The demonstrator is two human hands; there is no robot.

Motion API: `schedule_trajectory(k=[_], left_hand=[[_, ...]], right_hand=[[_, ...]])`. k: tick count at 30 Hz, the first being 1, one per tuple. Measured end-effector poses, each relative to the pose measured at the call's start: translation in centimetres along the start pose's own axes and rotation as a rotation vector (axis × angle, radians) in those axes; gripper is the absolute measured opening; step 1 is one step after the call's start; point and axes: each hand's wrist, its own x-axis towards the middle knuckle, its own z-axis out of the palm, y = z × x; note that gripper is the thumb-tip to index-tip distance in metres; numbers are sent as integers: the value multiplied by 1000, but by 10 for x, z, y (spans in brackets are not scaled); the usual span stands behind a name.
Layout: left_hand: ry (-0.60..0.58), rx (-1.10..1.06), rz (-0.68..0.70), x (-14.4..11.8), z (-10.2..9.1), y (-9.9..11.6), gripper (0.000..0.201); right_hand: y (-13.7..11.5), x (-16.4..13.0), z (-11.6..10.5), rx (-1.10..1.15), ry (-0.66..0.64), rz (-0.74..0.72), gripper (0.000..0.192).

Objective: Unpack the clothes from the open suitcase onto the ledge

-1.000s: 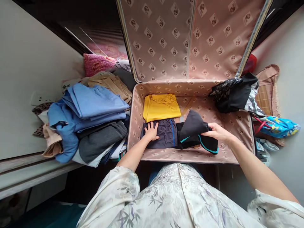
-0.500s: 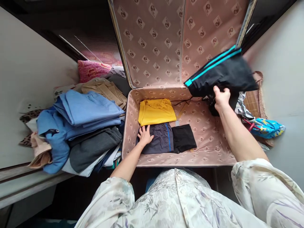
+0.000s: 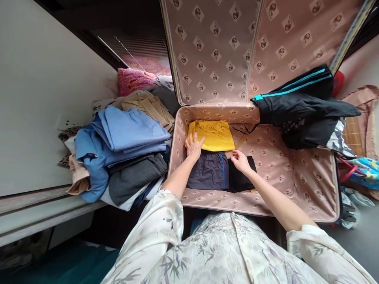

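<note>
Inside the open suitcase (image 3: 275, 193) lies a folded yellow garment (image 3: 216, 136). My left hand (image 3: 194, 148) rests on its near left corner, fingers spread. By its near right corner is my right hand (image 3: 240, 161), with the fingers curled together; what they pinch, if anything, is hidden. Just below the yellow piece are folded dark grey shorts (image 3: 205, 173) with a blue side stripe. A folded black garment (image 3: 244, 177) sits beside them, partly under my right hand and wrist. Black pants (image 3: 299, 100) with turquoise stripes hang over the suitcase's far right edge.
Left of the suitcase is a heaped pile of clothes, with blue folded garments (image 3: 133, 130) on top and a pink patterned cushion (image 3: 136, 81) behind. The suitcase lid (image 3: 219, 51) stands upright at the back. Blue-and-yellow cloth (image 3: 367, 169) lies at the right.
My right hand has let go of the black striped pants at the right and moved left to the yellow garment. My left hand has shifted up from the grey shorts onto the yellow garment.
</note>
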Motion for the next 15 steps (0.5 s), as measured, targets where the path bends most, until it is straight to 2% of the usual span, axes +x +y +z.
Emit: schedule_trajectory(k=[2,4,6,9,10,12,13,15], left_hand=[[-38,-82,84,14,-18,4,46],[-5,-184,159,21,-41,10,37],[105,-288,197,24,-68,15,32],[353,-437,222,41,-116,18,26],[444,-479,231,54,-134,16,28],[620,-553,248,92,-170,6,47],[668,-555,246,116,-188,-3,58],[691,-463,221,163,-221,-25,79]], right_hand=[[2,-3,-4,5,-22,-11,35],[8,-7,-14,31,-35,-13,35],[18,-11,-26,80,-45,-1,37],[37,-21,-36,134,-54,45,40],[43,-24,-36,130,-60,61,39],[53,-31,-32,92,-83,82,38],[55,-34,-29,68,-100,86,37],[57,-39,-20,27,-140,84,35]])
